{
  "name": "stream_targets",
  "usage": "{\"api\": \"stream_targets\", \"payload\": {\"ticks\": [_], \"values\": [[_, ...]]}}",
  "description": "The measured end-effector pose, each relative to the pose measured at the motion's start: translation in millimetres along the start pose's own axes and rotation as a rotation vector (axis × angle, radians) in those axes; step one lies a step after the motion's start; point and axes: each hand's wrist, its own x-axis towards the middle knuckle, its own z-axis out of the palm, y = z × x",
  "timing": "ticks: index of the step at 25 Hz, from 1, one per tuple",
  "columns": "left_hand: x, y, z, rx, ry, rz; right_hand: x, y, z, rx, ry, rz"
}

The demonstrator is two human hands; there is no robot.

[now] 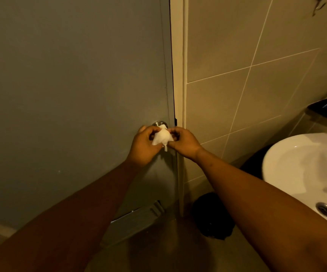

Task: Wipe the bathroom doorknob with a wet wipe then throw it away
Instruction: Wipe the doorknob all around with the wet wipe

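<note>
White wet wipe [162, 136] pinched by left hand [143, 147] and right hand [184, 143] over the doorknob [159, 123]: wiping apparently underway, disposal not yet done.

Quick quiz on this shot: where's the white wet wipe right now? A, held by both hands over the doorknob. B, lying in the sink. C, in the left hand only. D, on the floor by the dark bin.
A: the left hand and right hand both pinch the wet wipe against the doorknob.
</note>
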Motion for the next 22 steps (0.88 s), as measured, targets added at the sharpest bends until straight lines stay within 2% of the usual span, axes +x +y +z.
{"api": "stream_targets", "payload": {"ticks": [2,8,10,13,15,19,20,22], "values": [[2,2,-1,0.017,0.003,0.009,-2,5,4,0.029,0.005,0.038],[5,-3,-1,-0.227,-0.031,-0.267,3,-17,2,-0.300,-0.039,-0.201],[2,-3,-1,-0.199,-0.040,-0.210,4,-12,3,-0.242,-0.018,-0.158],[-1,-3,2,-0.025,-0.030,-0.014,-1,-1,5,0.024,-0.002,0.060],[1,-3,1,-0.013,-0.032,-0.010,-2,-1,5,0.061,-0.009,0.101],[5,-7,1,-0.318,-0.054,-0.288,0,-13,2,-0.209,-0.029,-0.131],[2,-8,3,-0.370,-0.047,-0.303,0,-13,2,-0.246,-0.026,-0.162],[-5,-8,8,-0.325,-0.011,-0.216,-1,-8,1,-0.219,0.003,-0.162]]}}
